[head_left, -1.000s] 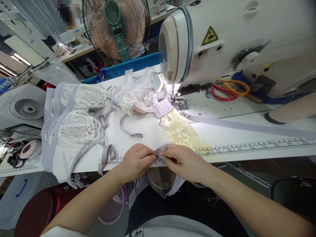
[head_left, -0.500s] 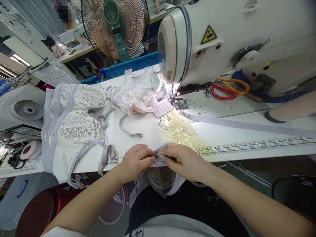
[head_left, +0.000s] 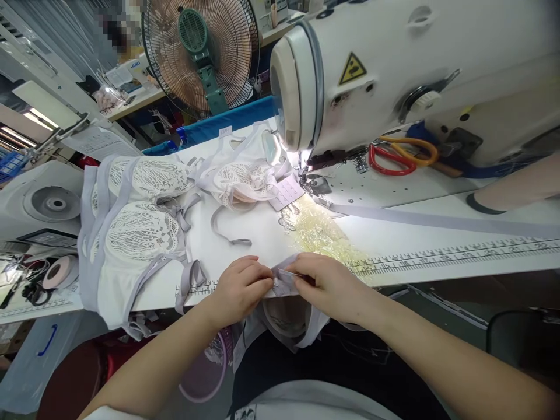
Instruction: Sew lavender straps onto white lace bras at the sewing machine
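At the table's front edge, a white bra (head_left: 311, 328) with grey trim hangs down over my lap, one cup showing. My left hand (head_left: 242, 287) is closed, thumb and fingers pinching the bra's grey edge. Close beside it, my right hand (head_left: 322, 281) is also closed. A thin, pale, pointed strip (head_left: 285, 272) sticks out from its fingertips toward the left hand, over the grey fabric; whether it is a tool or part of the bra I cannot tell. Beyond the hands lies a heap of clear yellowish plastic bits (head_left: 321, 233).
Stacked white lace bras (head_left: 140, 230) lie at left, another bra (head_left: 240, 175) farther back. The sewing machine (head_left: 301, 87) stands at back right with scissors (head_left: 391, 160) by it. A grey elastic band (head_left: 415, 219) runs right, near another person's forearm (head_left: 516, 185). A printed ruler (head_left: 455, 256) edges the table.
The pale strip at my right fingertips has drawn slightly away from my left fingers, and more grey fabric shows between the hands. Both hands stay at the table's edge; the view shifted slightly.
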Action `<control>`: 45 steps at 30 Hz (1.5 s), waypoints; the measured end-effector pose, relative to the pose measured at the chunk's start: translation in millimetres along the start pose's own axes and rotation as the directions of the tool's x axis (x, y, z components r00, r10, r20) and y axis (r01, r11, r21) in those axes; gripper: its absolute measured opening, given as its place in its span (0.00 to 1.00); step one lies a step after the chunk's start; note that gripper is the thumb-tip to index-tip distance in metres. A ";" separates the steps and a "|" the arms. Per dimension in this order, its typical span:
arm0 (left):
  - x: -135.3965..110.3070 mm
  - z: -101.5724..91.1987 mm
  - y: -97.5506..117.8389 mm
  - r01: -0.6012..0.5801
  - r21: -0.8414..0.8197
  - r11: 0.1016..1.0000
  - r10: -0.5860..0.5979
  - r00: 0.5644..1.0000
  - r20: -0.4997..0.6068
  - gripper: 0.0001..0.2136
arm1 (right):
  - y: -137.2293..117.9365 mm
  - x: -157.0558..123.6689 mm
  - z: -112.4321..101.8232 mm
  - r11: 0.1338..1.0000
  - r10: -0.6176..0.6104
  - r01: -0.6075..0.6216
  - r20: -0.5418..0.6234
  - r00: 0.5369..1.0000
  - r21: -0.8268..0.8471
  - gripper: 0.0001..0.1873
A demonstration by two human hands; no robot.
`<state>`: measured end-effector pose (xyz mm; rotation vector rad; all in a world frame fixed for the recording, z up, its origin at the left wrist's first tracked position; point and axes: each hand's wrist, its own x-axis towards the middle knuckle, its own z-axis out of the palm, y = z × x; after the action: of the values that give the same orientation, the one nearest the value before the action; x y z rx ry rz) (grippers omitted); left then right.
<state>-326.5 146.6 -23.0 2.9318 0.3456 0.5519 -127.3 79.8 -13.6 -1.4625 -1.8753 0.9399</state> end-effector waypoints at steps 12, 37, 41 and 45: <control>-1.0 0.0 -0.9 0.015 -0.022 1.000 -0.014 1.000 0.012 0.07 | -1.5 -10.7 27.3 0.999 0.026 -0.016 -0.200 0.979 0.049 0.10; -2.9 0.3 -0.6 -0.001 -0.003 1.000 0.000 1.000 -0.032 0.06 | 7.4 -11.0 28.3 0.975 -0.185 0.159 -0.174 0.967 -0.152 0.15; -2.0 0.0 -0.1 0.002 0.005 1.000 -0.002 0.999 -0.035 0.07 | 5.9 -10.8 28.3 0.969 -0.185 0.153 -0.161 0.969 -0.194 0.15; -0.9 0.4 1.0 -0.003 0.019 1.000 0.004 0.999 -0.039 0.07 | 4.8 -9.9 28.9 0.958 -0.193 0.151 -0.157 0.969 -0.244 0.14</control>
<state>-326.9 145.4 -23.4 2.9435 0.3518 0.6111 -145.1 65.8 -34.7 -1.4318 -1.9891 0.5037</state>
